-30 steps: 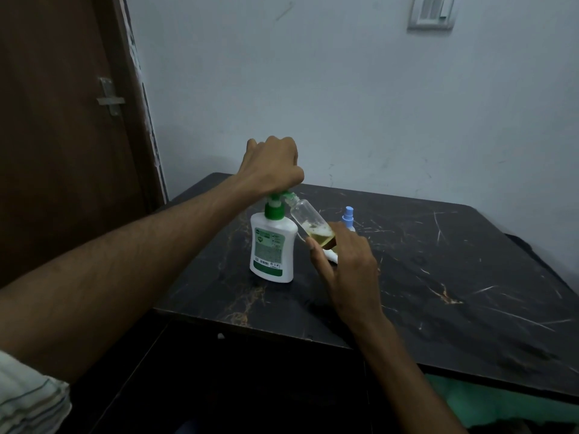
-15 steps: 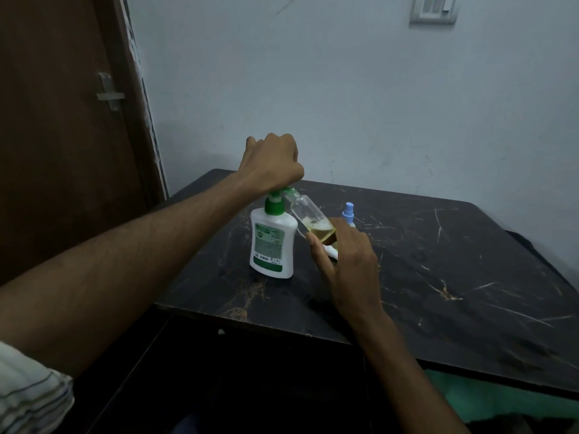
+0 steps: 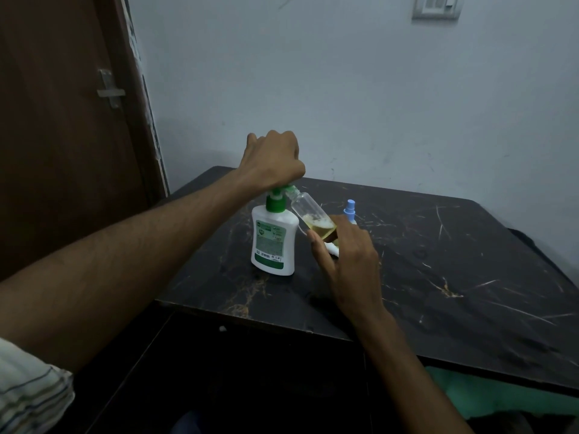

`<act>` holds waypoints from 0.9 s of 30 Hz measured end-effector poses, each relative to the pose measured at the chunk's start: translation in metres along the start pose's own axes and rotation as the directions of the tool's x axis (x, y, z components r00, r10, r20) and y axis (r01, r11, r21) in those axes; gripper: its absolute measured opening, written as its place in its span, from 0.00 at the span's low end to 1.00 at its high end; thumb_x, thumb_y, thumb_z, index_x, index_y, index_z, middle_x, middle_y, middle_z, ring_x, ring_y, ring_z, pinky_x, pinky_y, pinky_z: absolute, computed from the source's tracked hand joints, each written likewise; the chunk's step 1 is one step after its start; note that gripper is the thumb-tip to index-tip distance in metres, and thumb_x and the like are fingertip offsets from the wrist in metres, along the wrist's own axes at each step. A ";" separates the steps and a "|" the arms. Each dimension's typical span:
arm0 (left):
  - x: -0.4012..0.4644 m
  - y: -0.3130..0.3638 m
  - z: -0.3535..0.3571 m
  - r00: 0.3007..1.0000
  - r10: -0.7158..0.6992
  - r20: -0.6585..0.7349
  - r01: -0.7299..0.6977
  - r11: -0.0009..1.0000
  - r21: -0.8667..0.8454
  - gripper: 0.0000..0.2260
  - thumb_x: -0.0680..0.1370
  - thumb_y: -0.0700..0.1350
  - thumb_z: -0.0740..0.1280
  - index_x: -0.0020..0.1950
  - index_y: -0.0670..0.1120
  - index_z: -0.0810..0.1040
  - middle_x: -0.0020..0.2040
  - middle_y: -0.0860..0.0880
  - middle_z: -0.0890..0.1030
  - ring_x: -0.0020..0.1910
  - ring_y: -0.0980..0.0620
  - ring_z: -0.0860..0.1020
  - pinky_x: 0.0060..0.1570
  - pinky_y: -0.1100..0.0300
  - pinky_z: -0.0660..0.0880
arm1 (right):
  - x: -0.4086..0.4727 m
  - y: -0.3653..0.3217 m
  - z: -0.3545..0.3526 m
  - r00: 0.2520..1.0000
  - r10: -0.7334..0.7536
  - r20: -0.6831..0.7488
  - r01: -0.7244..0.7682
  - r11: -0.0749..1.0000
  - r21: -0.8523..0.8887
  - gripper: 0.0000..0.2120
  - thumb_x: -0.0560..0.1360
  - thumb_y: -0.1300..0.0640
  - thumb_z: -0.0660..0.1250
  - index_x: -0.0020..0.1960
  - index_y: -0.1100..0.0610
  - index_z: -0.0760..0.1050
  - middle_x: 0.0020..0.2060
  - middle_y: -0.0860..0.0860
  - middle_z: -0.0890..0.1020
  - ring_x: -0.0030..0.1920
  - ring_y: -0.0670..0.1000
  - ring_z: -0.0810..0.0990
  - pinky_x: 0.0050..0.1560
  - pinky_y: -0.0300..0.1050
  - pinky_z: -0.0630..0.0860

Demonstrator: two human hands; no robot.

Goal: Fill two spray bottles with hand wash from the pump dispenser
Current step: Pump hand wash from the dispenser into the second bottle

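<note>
A white pump dispenser with a green pump head stands on the dark marble table. My left hand is curled over the pump head and presses on it. My right hand holds a small clear spray bottle tilted, its open neck up against the green nozzle. Yellowish liquid with foam sits in the bottle's lower part. Behind my right hand stands a second spray bottle with a blue spray top, its body mostly hidden. A white piece lies under my right hand.
A brown door with a metal latch stands at the left, close to the table's corner. A pale wall rises behind the table, with a switch plate high up. The table's near edge runs across the lower frame.
The pump head and my left hand sit slightly higher on the dispenser than a second ago. The tilted bottle stays at the nozzle.
</note>
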State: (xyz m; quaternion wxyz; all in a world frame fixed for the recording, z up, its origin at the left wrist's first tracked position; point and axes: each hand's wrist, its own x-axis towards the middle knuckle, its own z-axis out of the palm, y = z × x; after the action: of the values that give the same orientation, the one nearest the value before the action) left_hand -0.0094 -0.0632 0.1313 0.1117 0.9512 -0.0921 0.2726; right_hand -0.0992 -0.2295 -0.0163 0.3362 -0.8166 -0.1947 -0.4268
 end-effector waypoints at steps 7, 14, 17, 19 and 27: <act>0.001 0.000 0.001 1.000 -0.003 -0.013 0.003 1.000 -0.011 0.04 0.74 0.44 0.67 0.44 0.46 0.82 0.42 0.48 0.84 0.43 0.46 0.80 0.62 0.43 0.67 | 0.001 0.002 0.001 1.000 0.005 0.012 -0.005 1.000 0.009 0.15 0.82 0.44 0.64 0.59 0.55 0.77 0.45 0.49 0.79 0.44 0.49 0.73 0.43 0.46 0.71; 0.001 0.001 -0.005 1.000 0.001 0.003 -0.001 1.000 0.020 0.05 0.71 0.45 0.67 0.44 0.47 0.80 0.42 0.48 0.83 0.45 0.44 0.80 0.63 0.42 0.67 | 0.000 0.001 -0.001 1.000 0.013 0.018 -0.013 1.000 0.006 0.16 0.82 0.44 0.65 0.59 0.55 0.77 0.45 0.49 0.79 0.44 0.49 0.73 0.43 0.45 0.70; 0.001 0.002 -0.002 1.000 -0.008 0.001 0.008 1.000 0.003 0.05 0.72 0.44 0.67 0.44 0.46 0.82 0.42 0.48 0.84 0.44 0.44 0.80 0.62 0.43 0.68 | 0.001 0.001 -0.001 1.000 0.011 0.015 -0.011 1.000 0.004 0.16 0.82 0.43 0.64 0.59 0.55 0.77 0.45 0.49 0.79 0.44 0.48 0.72 0.43 0.44 0.69; -0.001 0.002 0.001 1.000 -0.014 0.002 0.014 1.000 0.000 0.06 0.73 0.43 0.67 0.44 0.45 0.83 0.41 0.48 0.84 0.43 0.45 0.80 0.62 0.44 0.67 | 0.001 0.000 -0.001 1.000 0.001 0.003 -0.001 1.000 -0.003 0.16 0.82 0.43 0.64 0.59 0.55 0.77 0.45 0.49 0.79 0.43 0.45 0.70 0.43 0.41 0.66; 0.003 0.001 -0.001 1.000 0.006 -0.018 -0.006 1.000 0.011 0.06 0.73 0.45 0.67 0.44 0.45 0.83 0.41 0.48 0.84 0.43 0.46 0.80 0.62 0.43 0.67 | 0.001 0.002 0.000 1.000 0.002 0.005 -0.002 1.000 0.004 0.16 0.82 0.43 0.64 0.59 0.55 0.76 0.46 0.49 0.80 0.44 0.46 0.72 0.44 0.42 0.69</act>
State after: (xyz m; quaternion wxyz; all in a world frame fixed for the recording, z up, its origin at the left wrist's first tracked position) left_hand -0.0073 -0.0644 0.1337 0.1064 0.9490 -0.0923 0.2822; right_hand -0.0975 -0.2303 -0.0164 0.3381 -0.8171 -0.1956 -0.4240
